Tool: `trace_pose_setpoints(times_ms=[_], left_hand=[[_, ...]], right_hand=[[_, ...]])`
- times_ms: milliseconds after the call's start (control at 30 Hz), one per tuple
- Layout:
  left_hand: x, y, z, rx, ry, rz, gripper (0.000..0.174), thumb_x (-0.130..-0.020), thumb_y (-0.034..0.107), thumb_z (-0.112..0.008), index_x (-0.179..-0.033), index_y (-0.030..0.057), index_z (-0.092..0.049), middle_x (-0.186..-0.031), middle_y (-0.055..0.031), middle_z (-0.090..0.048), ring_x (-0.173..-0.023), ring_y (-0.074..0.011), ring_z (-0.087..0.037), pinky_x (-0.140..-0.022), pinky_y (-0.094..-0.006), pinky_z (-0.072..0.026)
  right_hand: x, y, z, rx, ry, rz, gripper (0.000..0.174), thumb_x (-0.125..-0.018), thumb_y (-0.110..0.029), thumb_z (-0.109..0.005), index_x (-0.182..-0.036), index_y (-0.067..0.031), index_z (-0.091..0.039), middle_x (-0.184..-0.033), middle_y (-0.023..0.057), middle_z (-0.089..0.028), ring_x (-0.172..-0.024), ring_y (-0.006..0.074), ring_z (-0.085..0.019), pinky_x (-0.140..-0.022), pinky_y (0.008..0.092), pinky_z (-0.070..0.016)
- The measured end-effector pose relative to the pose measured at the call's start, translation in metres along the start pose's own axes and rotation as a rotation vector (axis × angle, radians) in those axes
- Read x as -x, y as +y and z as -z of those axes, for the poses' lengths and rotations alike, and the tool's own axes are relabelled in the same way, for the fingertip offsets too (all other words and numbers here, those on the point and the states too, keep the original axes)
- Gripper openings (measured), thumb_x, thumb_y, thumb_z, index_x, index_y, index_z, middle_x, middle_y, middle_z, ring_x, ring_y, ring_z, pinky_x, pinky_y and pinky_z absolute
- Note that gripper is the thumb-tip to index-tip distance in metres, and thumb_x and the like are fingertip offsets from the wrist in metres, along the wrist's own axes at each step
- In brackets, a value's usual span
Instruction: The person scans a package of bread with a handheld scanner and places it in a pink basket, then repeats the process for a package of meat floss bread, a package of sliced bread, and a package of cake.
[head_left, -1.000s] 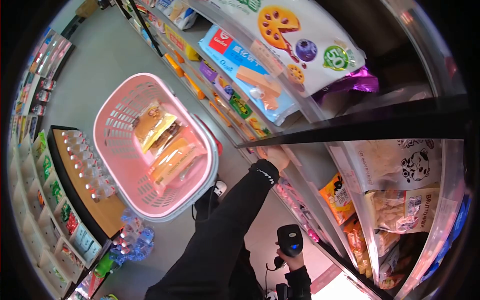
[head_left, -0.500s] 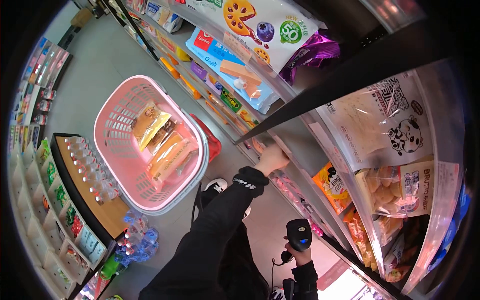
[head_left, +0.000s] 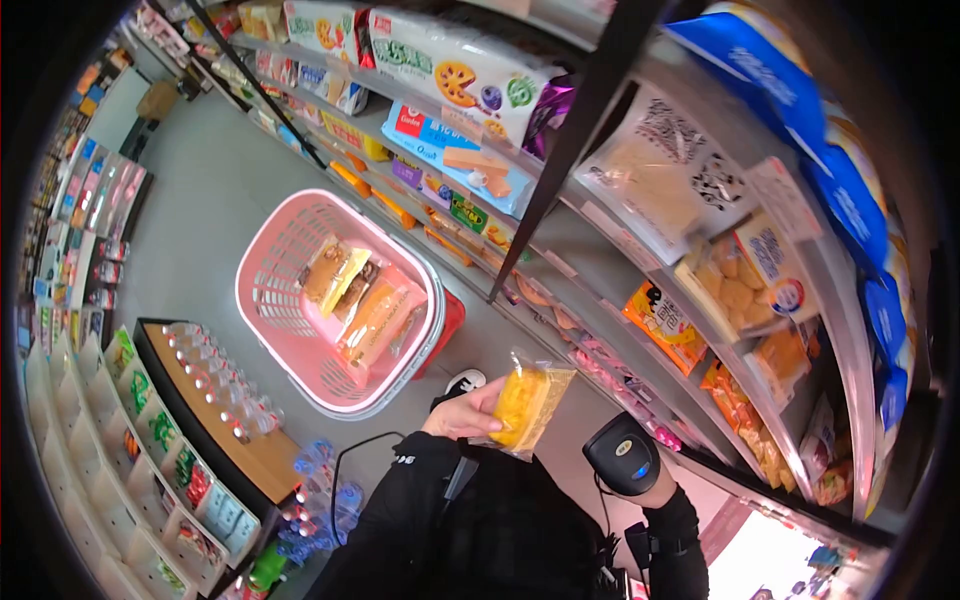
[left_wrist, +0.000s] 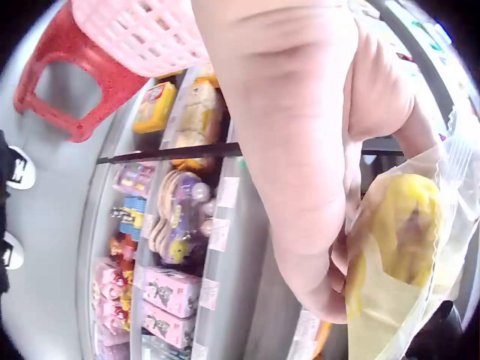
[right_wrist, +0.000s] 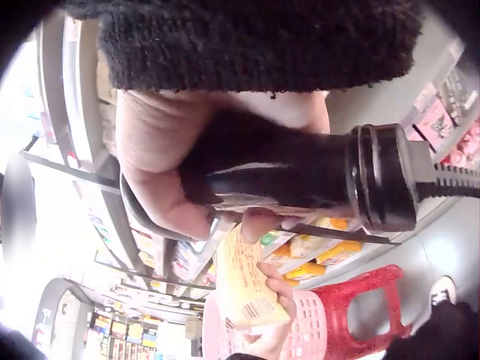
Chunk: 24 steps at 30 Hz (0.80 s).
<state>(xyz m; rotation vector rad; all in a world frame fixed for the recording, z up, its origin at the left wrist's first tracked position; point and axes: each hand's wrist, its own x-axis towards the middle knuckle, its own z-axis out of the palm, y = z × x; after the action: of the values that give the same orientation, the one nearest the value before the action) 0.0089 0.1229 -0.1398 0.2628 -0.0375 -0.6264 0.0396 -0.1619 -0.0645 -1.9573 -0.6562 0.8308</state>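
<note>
My left hand (head_left: 466, 412) pinches a clear-wrapped packet of yellow bread-like food (head_left: 527, 405) in front of my body. Fingers and thumb grip one side of the packet (left_wrist: 401, 232) in the left wrist view. Its pale back (right_wrist: 244, 281), printed with text and a barcode, faces the right wrist camera. My right hand (head_left: 660, 490) holds a black barcode scanner (head_left: 618, 452), its head close to the packet's right. The right wrist view shows fingers wrapped around the scanner's handle (right_wrist: 285, 176), with a coiled cord leaving its end.
A pink basket (head_left: 272, 285) holding several packaged breads stands on a red stool (right_wrist: 334, 307) to the left. Snack shelves (head_left: 600, 275) run along the right side. A wooden-topped stand (head_left: 222, 425) with bottles and white bins are at far left.
My left hand has come back from the lower shelf and now holds the yellow packet before my body. The scanner in my right hand has shifted right and slightly up; the view has turned.
</note>
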Motion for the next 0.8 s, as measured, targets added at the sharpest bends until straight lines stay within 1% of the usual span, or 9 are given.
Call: trace_pose_setpoints(times_ms=[67, 167, 233, 333, 467, 567, 700, 767, 800], left_hand=[[0.009, 0.007, -0.019, -0.043, 0.032, -0.039, 0.082, -0.062, 0.017, -0.067, -0.126, 0.0045, -0.018, -0.116, -0.0152, -0.040, -0.106, -0.0315, -0.042, -0.089, -0.0407, -0.0322], [0.014, 0.016, -0.047, -0.078, 0.085, -0.094, 0.084, -0.062, 0.026, -0.068, -0.126, 0.0037, -0.018, -0.115, -0.0172, -0.040, -0.103, -0.0334, -0.043, -0.088, -0.0416, -0.0343], [0.015, 0.014, -0.064, -0.195, 0.121, -0.110, 0.080, -0.067, 0.032, -0.064, -0.126, 0.0041, -0.018, -0.116, -0.0155, -0.040, -0.103, -0.0303, -0.044, -0.088, -0.0395, -0.0355], [0.011, 0.009, -0.087, -0.324, 0.269, -0.107, 0.051, -0.083, 0.027, -0.045, -0.124, 0.0050, -0.025, -0.117, -0.0077, -0.040, -0.105, -0.0172, -0.044, -0.087, -0.0304, -0.0367], [-0.004, -0.001, -0.110, -0.295, 0.392, -0.063, 0.042, -0.086, 0.025, -0.039, -0.121, 0.0049, -0.028, -0.113, -0.0073, -0.044, -0.100, -0.0169, -0.048, -0.084, -0.0296, -0.0394], [-0.011, -0.011, -0.109, -0.257, 0.503, -0.056, 0.042, -0.086, 0.033, -0.036, -0.119, 0.0070, -0.034, -0.112, -0.0102, -0.046, -0.101, -0.0218, -0.048, -0.085, -0.0363, -0.0391], [-0.023, -0.020, -0.129, -0.162, 0.504, -0.074, 0.044, -0.087, 0.035, -0.033, -0.118, 0.0052, -0.034, -0.108, -0.0096, -0.048, -0.097, -0.0209, -0.050, -0.082, -0.0352, -0.0405], [-0.029, -0.023, -0.130, -0.061, 0.350, -0.121, 0.047, -0.086, 0.040, -0.029, -0.116, 0.0053, -0.037, -0.106, -0.0105, -0.050, -0.095, -0.0221, -0.051, -0.080, -0.0378, -0.0410], [-0.034, -0.027, -0.130, -0.018, 0.409, -0.119, 0.054, -0.083, 0.049, -0.029, -0.114, 0.0058, -0.040, -0.098, -0.0142, -0.052, -0.087, -0.0289, -0.052, -0.077, -0.0429, -0.0408]], right_hand=[[0.003, -0.017, 0.003, 0.133, -0.034, 0.111, 0.048, -0.058, -0.007, -0.067, -0.102, -0.0018, -0.048, -0.093, 0.0079, -0.055, -0.085, 0.0161, -0.052, -0.075, 0.0279, -0.0413], [0.009, -0.066, 0.014, -0.073, -0.072, 0.060, 0.047, -0.061, -0.012, -0.066, -0.102, -0.0013, -0.047, -0.093, 0.0106, -0.055, -0.086, 0.0209, -0.053, -0.076, 0.0292, -0.0412], [0.011, -0.095, 0.021, -0.059, -0.112, 0.175, 0.045, -0.062, -0.015, -0.065, -0.102, -0.0013, -0.048, -0.092, 0.0139, -0.055, -0.084, 0.0267, -0.053, -0.075, 0.0309, -0.0416], [0.018, -0.107, 0.026, -0.040, -0.081, 0.228, 0.046, -0.060, -0.016, -0.065, -0.101, -0.0019, -0.048, -0.089, 0.0164, -0.055, -0.081, 0.0310, -0.053, -0.071, 0.0323, -0.0424], [0.033, -0.107, 0.032, -0.005, -0.108, 0.228, 0.048, -0.057, -0.016, -0.067, -0.098, -0.0006, -0.047, -0.089, 0.0172, -0.054, -0.081, 0.0321, -0.052, -0.072, 0.0339, -0.0421], [0.048, -0.104, 0.031, 0.000, -0.110, 0.248, 0.050, -0.056, -0.016, -0.067, -0.099, -0.0004, -0.047, -0.091, 0.0179, -0.054, -0.083, 0.0323, -0.052, -0.074, 0.0344, -0.0417], [0.068, -0.096, 0.030, -0.016, -0.130, 0.236, 0.053, -0.056, -0.017, -0.068, -0.101, -0.0002, -0.046, -0.092, 0.0187, -0.053, -0.086, 0.0320, -0.051, -0.076, 0.0349, -0.0412], [0.078, -0.092, 0.033, -0.044, -0.099, 0.234, 0.053, -0.056, -0.017, -0.068, -0.101, 0.0000, -0.046, -0.092, 0.0184, -0.053, -0.086, 0.0316, -0.051, -0.076, 0.0347, -0.0412], [0.083, -0.090, 0.034, -0.064, -0.081, 0.237, 0.054, -0.056, -0.018, -0.069, -0.101, 0.0001, -0.046, -0.093, 0.0182, -0.054, -0.085, 0.0313, -0.052, -0.076, 0.0346, -0.0412]])
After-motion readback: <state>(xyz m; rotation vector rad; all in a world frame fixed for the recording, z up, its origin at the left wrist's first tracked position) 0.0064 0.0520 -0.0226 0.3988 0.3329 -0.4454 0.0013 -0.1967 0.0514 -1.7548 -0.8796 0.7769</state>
